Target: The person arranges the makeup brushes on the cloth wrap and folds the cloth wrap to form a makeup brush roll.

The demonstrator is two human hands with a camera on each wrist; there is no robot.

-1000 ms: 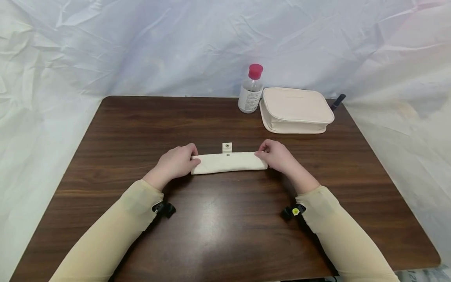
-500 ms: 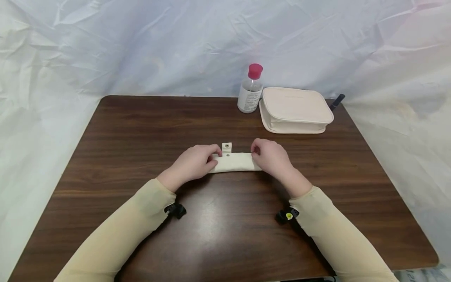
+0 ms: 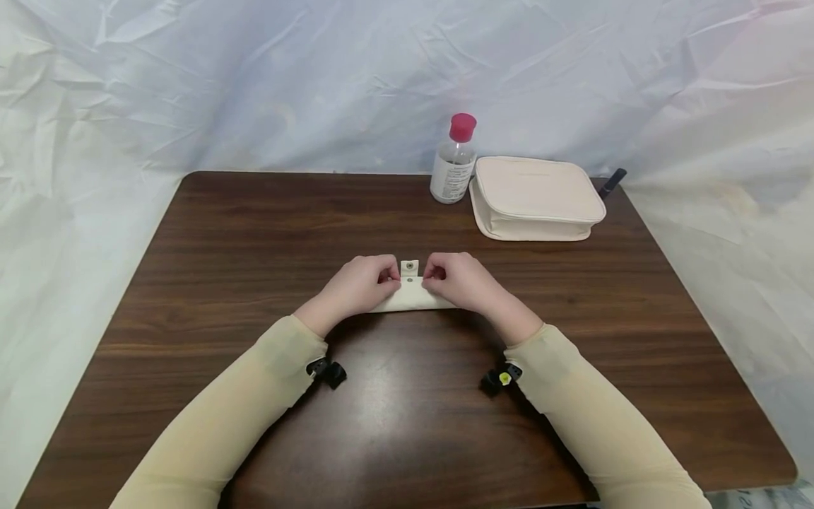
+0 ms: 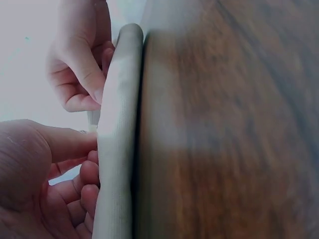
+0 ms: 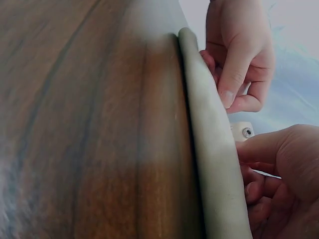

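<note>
A cream fabric pouch [image 3: 412, 301], long and narrow, lies across the middle of the table. From its far edge a short tab [image 3: 410, 267] with a metal snap sticks out flat, and another snap piece shows on the pouch just below. My left hand [image 3: 357, 284] pinches the pouch left of the tab, thumb and forefinger close together. On the tab's other side my right hand [image 3: 463, 283] pinches it likewise. Both wrist views show the pouch [image 4: 118, 109] as a thick roll-like edge on the wood, with thumbs against it. The hands cover its two ends in the head view.
A clear bottle with a red cap [image 3: 453, 170] stands at the table's back edge. Beside it is a pale zipped case [image 3: 537, 194], with a black pen-like stick [image 3: 612, 184] at its right. A whitish sheet [image 3: 286, 85] hangs behind the brown table [image 3: 381, 438].
Both hands have slid inward along the pouch from its ends to either side of the tab, the left first, then the right. The pouch and tab have stayed nearly in place.
</note>
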